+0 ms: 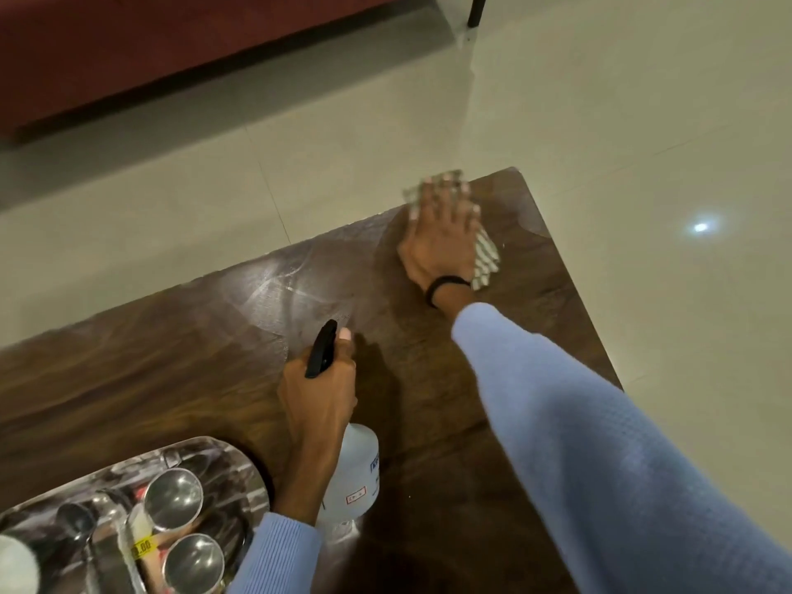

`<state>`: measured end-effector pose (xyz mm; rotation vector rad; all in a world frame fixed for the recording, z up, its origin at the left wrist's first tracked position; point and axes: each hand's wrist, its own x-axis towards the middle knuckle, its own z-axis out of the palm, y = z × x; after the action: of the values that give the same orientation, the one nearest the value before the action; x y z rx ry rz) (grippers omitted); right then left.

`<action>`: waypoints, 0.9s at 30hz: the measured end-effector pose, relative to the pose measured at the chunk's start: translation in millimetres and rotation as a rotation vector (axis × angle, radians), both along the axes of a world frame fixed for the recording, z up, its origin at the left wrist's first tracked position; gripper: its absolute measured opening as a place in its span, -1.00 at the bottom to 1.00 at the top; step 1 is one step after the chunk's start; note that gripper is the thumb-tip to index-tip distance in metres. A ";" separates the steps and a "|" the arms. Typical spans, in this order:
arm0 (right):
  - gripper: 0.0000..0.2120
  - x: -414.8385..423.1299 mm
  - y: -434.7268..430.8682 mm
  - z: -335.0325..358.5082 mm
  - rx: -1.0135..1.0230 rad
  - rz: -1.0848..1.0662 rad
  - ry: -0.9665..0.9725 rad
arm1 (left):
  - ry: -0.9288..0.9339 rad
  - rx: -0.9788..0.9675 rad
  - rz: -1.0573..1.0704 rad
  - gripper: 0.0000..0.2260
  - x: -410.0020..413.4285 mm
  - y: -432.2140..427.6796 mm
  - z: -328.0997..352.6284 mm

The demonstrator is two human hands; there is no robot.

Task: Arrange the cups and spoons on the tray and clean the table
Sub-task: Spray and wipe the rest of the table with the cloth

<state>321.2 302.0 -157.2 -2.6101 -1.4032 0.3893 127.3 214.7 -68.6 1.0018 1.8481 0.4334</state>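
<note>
On the dark wooden table (171, 370), my right hand (441, 233) presses flat on a striped cloth (486, 259) near the far right corner, fingers spread. My left hand (319, 392) grips the neck of a clear spray bottle (353, 473) with a black trigger head (321, 349), standing on the table. A steel tray (240, 460) at the near left holds two steel cups (173, 499) (193, 563), spoons (75, 520) and a white cup (17, 568). A wet smear shines on the wood left of the cloth.
Beyond the table's far and right edges lies a pale tiled floor (600, 100). A dark red sofa base (128, 49) runs along the top left, and a black furniture leg (475, 10) stands at the top.
</note>
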 end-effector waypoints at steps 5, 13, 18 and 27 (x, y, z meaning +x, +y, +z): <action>-0.38 -101.6 -19.0 1.7 0.026 0.555 0.069 | 0.030 -0.029 0.024 -0.60 -10.7 -10.5 5.5; -0.44 -4.7 -59.5 -1.3 0.011 0.292 0.017 | -0.014 -0.030 0.116 -0.64 -24.4 -17.4 7.4; -0.42 -59.5 2.8 10.5 0.018 0.395 0.069 | 0.003 -0.007 0.104 -0.60 -22.5 -23.0 8.2; -0.42 15.7 -26.7 8.7 -0.001 0.545 0.021 | -0.043 0.019 0.115 -0.66 -24.3 -37.6 14.8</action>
<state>336.8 275.3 -148.6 -2.1753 -2.0933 0.4739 103.1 177.2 -53.8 0.8948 1.8718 0.5388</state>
